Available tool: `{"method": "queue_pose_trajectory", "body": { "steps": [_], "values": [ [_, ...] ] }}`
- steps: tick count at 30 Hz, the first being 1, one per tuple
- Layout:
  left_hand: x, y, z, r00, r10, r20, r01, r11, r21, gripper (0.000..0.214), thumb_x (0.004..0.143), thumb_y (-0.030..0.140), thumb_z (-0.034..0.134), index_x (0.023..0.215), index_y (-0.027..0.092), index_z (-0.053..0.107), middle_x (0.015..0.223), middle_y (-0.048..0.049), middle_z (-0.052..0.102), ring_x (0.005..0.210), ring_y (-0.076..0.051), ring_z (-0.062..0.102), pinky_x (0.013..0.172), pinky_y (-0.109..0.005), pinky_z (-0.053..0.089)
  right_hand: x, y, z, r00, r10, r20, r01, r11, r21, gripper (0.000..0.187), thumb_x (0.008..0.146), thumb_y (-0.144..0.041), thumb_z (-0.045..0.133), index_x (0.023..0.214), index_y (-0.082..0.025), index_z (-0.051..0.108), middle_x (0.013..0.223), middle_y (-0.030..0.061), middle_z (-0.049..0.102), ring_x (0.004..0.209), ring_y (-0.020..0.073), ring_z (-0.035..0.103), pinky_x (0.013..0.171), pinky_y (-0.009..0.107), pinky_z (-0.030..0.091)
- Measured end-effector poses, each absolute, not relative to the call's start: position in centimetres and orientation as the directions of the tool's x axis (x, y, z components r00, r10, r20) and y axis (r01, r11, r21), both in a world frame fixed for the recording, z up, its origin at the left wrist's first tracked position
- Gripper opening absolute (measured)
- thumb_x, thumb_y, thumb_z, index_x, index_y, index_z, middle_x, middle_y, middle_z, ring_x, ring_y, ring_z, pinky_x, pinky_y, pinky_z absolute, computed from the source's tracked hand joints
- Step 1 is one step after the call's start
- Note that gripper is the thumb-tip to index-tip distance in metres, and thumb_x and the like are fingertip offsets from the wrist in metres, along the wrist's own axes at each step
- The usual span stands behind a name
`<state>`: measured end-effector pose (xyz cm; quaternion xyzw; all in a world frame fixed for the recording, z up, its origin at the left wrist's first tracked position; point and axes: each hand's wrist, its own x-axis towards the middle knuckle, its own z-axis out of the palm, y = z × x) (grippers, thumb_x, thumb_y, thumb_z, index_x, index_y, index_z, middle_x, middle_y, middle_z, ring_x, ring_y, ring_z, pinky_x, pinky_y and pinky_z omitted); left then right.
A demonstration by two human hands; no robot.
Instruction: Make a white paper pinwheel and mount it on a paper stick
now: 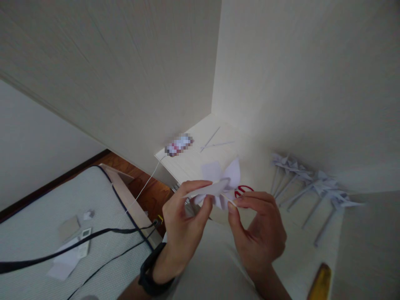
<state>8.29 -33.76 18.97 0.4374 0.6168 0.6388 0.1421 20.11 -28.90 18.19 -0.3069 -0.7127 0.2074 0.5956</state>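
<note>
A white paper flower [231, 174], or pinwheel, with broad pointed petals is held up above the tabletop. My left hand [187, 216], wearing a black wristband, pinches one of its petals between thumb and fingers. My right hand [258, 225] has its thumb and index finger closed on a thin white stick [228, 199] that reaches the flower's underside; whether the two are joined cannot be made out. Behind my right fingers lie red-handled scissors [243, 191], partly covered. Farther back, two thin white sticks [215, 145] rest on the tabletop, their ends near each other.
Several finished-looking white paper flowers on stems [315, 183] lie in a row along the right wall. A phone-like device [178, 144] with a white cable sits at the back left. A yellow object [320, 281] is at lower right. Left is a mattress [103, 200] with papers and a remote [84, 242].
</note>
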Motion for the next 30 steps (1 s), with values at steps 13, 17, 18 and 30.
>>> {"method": "queue_pose_trajectory", "body": {
  "steps": [13, 17, 18, 30],
  "values": [
    [7.9, -34.5, 19.8, -0.396, 0.662, 0.637, 0.651, -0.287, 0.703, 0.032, 0.078, 0.004, 0.069, 0.103, 0.025, 0.066, 0.094, -0.0019, 0.076, 0.084, -0.020, 0.068, 0.077, -0.034, 0.050, 19.9, -29.7, 18.5, -0.183, 0.800, 0.571, 0.251, 0.599, -0.760, 0.019, 0.083, -0.005, 0.060, 0.088, -0.023, 0.056, 0.076, -0.0031, 0.060, 0.070, 0.0119, 0.058, 0.067, 0.024, 0.049],
    [7.4, -34.4, 19.9, -0.295, 0.608, 0.737, 0.749, -0.332, 0.573, 0.026, 0.082, 0.003, 0.063, 0.101, 0.020, 0.065, 0.092, -0.0040, 0.077, 0.078, -0.018, 0.069, 0.076, -0.032, 0.051, 19.9, -29.7, 18.7, -0.201, 0.831, 0.519, 0.229, 0.555, -0.799, 0.021, 0.083, -0.003, 0.059, 0.087, -0.023, 0.055, 0.079, -0.0037, 0.062, 0.075, 0.0103, 0.061, 0.072, 0.020, 0.048],
    [7.3, -34.3, 19.9, -0.280, 0.601, 0.748, 0.760, -0.337, 0.555, 0.024, 0.082, 0.003, 0.062, 0.101, 0.019, 0.065, 0.091, -0.0044, 0.077, 0.078, -0.017, 0.069, 0.075, -0.032, 0.051, 19.9, -29.7, 18.8, -0.201, 0.834, 0.514, 0.215, 0.549, -0.807, 0.021, 0.083, -0.003, 0.059, 0.087, -0.023, 0.055, 0.080, -0.0037, 0.062, 0.076, 0.0100, 0.061, 0.073, 0.020, 0.048],
    [7.1, -34.0, 19.8, -0.213, 0.602, 0.770, 0.783, -0.366, 0.503, 0.029, 0.078, -0.002, 0.065, 0.101, 0.015, 0.066, 0.093, -0.0065, 0.077, 0.081, -0.018, 0.069, 0.076, -0.033, 0.049, 19.7, -30.1, 18.4, -0.242, 0.892, 0.381, 0.148, 0.422, -0.895, 0.019, 0.083, -0.006, 0.059, 0.086, -0.024, 0.055, 0.076, -0.0048, 0.059, 0.072, 0.0107, 0.060, 0.064, 0.020, 0.046]
  ]
}}
